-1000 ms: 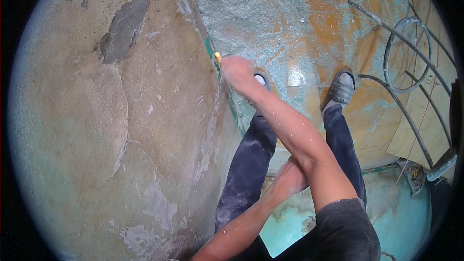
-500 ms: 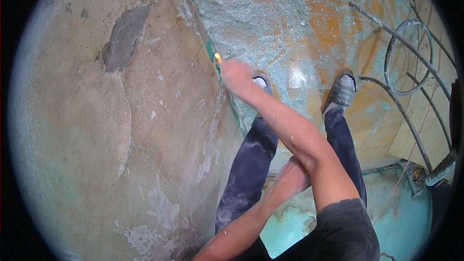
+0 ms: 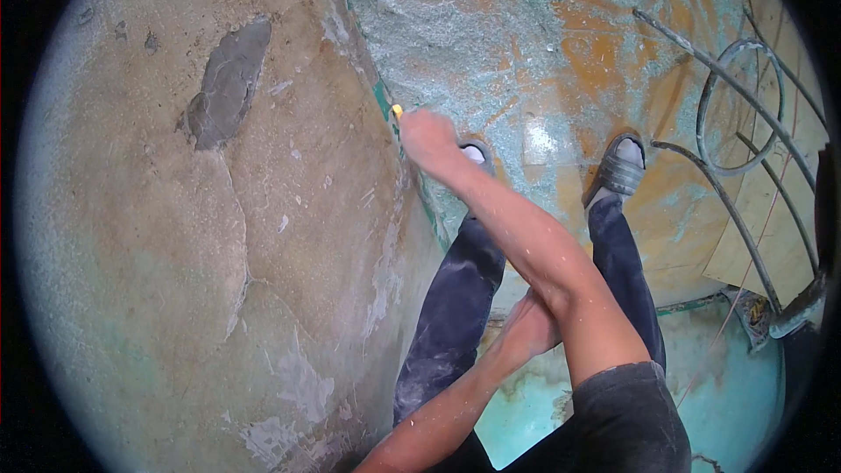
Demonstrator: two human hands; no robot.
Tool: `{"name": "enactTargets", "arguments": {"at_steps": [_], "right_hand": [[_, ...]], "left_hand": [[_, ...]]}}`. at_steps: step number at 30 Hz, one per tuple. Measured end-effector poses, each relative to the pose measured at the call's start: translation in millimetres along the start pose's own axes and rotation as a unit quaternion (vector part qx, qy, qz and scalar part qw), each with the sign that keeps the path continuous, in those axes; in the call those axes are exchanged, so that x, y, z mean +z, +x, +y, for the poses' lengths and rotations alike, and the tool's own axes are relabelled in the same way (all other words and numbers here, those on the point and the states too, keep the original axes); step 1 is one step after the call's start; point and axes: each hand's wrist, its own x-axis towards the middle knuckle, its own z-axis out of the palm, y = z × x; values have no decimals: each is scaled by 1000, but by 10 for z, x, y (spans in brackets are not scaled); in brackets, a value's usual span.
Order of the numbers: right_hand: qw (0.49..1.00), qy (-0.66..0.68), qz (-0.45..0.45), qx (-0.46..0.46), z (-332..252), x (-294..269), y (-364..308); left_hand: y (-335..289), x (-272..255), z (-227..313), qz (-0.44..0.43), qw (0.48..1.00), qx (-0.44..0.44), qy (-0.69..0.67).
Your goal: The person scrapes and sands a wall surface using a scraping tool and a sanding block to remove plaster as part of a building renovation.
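My right hand [image 3: 427,142] is closed in a fist round a tool, of which only a short yellow end [image 3: 397,111] shows; the rest is hidden by the fist. It is beside the seam where the worn, patchy wall [image 3: 298,184] meets the floor, near a strip of green paint [image 3: 381,98]. My left arm crosses under the right one. The left hand [image 3: 533,326] lies against the right arm near the elbow, its fingers hidden behind that arm.
Pale green flakes [image 3: 455,52] cover much of the orange-brown floor sheeting [image 3: 604,61]. My slippered feet [image 3: 620,166] stand apart on it. Loops of grey hose [image 3: 701,48] lie at the right, beside a pale board [image 3: 753,245]. Turquoise flooring [image 3: 727,377] lies nearest me.
My right fist and the yellow end have shifted very slightly along the seam. The view has tilted a little; the left hand stays against the right arm.
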Motion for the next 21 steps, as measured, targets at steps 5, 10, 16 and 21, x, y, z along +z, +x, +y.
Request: {"name": "enactTargets", "arguments": {"at_steps": [5, 10, 16, 21], "right_hand": [[999, 36, 8, 33, 68, 71, -19], [999, 29, -27, 34, 21, 116, -45], [998, 26, -54, 35, -26, 99, -117], [996, 32, -71, 48, 3, 51, -141]], "left_hand": [[-21, 76, -4, 18, 999, -29, 12], [36, -55, 122, -23, 995, -98, 1], [68, -99, 114, -48, 995, -83, -15], [94, -64, 60, -20, 998, -57, -22]]}}
